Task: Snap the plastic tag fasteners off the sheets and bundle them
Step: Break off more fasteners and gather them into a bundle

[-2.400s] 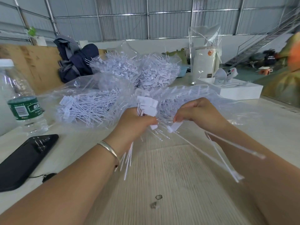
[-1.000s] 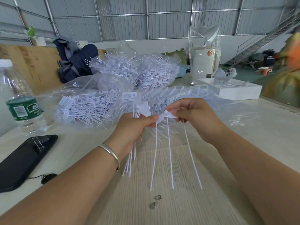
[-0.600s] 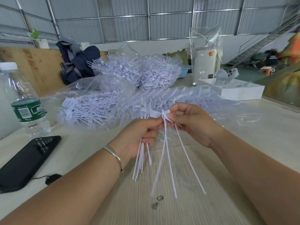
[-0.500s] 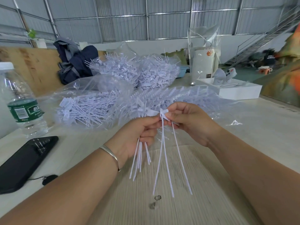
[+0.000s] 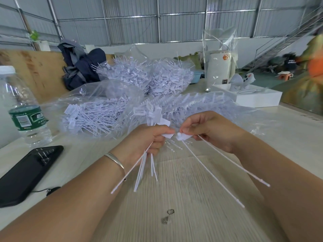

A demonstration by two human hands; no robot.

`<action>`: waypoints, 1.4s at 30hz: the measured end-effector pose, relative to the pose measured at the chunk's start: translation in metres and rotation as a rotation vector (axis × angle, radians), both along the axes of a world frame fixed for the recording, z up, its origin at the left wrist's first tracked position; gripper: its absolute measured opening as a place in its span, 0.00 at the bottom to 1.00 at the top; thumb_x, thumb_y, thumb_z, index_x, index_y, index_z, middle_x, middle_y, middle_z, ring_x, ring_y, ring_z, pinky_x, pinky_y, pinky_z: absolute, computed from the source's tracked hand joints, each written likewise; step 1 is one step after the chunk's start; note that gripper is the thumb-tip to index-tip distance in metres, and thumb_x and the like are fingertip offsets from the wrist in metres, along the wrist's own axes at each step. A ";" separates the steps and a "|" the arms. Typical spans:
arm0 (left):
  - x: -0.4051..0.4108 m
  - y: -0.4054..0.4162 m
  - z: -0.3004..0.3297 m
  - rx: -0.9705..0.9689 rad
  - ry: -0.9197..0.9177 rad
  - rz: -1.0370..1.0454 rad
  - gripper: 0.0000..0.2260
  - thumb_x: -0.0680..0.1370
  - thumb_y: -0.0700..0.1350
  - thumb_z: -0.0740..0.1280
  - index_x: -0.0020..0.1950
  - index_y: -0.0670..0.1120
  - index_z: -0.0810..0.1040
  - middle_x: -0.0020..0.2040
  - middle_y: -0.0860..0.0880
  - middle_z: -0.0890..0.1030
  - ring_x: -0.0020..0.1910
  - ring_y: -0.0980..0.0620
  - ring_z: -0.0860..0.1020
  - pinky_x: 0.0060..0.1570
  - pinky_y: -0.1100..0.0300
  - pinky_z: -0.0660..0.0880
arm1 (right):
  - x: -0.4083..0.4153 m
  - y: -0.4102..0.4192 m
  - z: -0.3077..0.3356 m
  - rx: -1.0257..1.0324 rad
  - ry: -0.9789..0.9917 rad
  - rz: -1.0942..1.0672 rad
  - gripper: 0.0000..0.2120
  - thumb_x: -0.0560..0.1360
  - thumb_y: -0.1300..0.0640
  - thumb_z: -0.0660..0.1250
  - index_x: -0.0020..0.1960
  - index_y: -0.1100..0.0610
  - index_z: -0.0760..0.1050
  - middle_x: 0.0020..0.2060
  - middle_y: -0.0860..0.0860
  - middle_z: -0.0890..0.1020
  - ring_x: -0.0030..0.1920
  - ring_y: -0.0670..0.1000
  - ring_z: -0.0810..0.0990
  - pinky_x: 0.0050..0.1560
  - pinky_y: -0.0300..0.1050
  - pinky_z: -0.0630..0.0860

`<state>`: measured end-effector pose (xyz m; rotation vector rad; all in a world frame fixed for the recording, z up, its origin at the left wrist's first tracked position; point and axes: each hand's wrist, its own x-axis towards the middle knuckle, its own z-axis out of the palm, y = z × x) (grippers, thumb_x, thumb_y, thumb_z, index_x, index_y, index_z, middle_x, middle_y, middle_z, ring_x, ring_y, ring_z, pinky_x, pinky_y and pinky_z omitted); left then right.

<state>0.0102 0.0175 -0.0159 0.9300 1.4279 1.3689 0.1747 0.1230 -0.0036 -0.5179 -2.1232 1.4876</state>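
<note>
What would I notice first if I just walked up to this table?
Right in the middle, two hands almost touch: the left hand grips a bundle of white tag fasteners, and the right hand pinches a few more whose thin tails fan out. Behind them lie clear bags stuffed with fasteners. At the left stand a water bottle and a black phone.

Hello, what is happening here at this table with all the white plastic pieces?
A person is separating white plastic tag fasteners by hand. The left hand grips a small bundle of fasteners, their thin tails hanging toward the table. The right hand pinches the head of a few more fasteners, held just beside the bundle. Clear bags of fasteners lie behind the hands. A water bottle and a black phone are at the left.
</note>
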 end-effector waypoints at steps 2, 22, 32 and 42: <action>-0.002 0.001 0.001 0.023 -0.004 0.034 0.15 0.73 0.41 0.71 0.29 0.51 0.73 0.23 0.55 0.58 0.19 0.58 0.56 0.17 0.68 0.53 | 0.000 -0.001 0.000 0.005 -0.037 -0.009 0.07 0.73 0.67 0.68 0.40 0.60 0.82 0.35 0.59 0.73 0.30 0.47 0.67 0.34 0.39 0.62; 0.001 0.003 -0.005 0.058 -0.012 0.106 0.14 0.78 0.55 0.66 0.45 0.44 0.76 0.26 0.53 0.66 0.20 0.58 0.60 0.18 0.68 0.57 | -0.010 -0.008 -0.004 0.201 0.053 -0.233 0.07 0.69 0.70 0.68 0.42 0.61 0.81 0.26 0.50 0.80 0.26 0.41 0.73 0.30 0.33 0.69; -0.001 0.004 -0.006 0.110 0.029 0.112 0.06 0.73 0.49 0.74 0.42 0.47 0.84 0.30 0.51 0.75 0.21 0.59 0.61 0.18 0.68 0.57 | -0.006 -0.012 0.001 0.085 0.106 -0.053 0.06 0.75 0.65 0.66 0.48 0.65 0.81 0.32 0.59 0.80 0.30 0.51 0.69 0.36 0.43 0.67; -0.003 0.006 -0.008 0.161 0.009 0.155 0.08 0.75 0.44 0.72 0.38 0.44 0.78 0.30 0.51 0.78 0.20 0.58 0.63 0.18 0.68 0.58 | -0.006 -0.010 0.003 -0.106 0.241 -0.043 0.04 0.76 0.67 0.64 0.50 0.61 0.72 0.35 0.61 0.82 0.29 0.53 0.68 0.35 0.42 0.67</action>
